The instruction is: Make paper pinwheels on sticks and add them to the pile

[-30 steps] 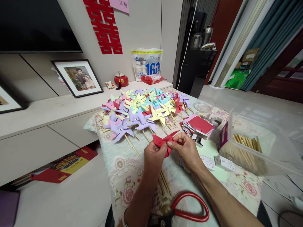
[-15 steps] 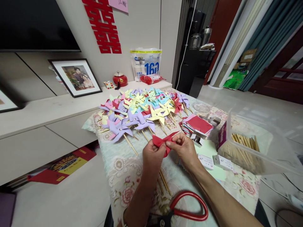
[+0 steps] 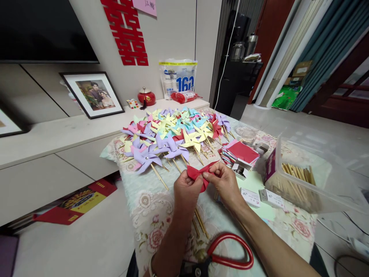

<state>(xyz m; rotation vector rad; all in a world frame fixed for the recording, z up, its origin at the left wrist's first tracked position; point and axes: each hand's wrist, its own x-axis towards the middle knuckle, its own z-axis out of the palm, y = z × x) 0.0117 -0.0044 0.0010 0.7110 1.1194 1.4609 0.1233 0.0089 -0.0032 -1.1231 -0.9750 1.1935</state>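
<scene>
Both hands pinch a red paper piece point(image 3: 198, 174) just above the counter point(image 3: 150, 207). L hand point(image 3: 186, 192) is closed on its left part, R hand point(image 3: 226, 184) closed on its right part, fingertips touching in the middle. A big pile of paper pinwheels point(image 3: 170, 134) lies behind. A clear box w/ sticks point(image 3: 300, 181) sits to the right. Red scissors point(image 3: 227, 254) lie near the wrists.

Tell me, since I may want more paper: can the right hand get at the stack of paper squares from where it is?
Probably yes: the stack of paper squares lies just beyond the right hand, nothing between, though it now pinches the red paper.
</scene>
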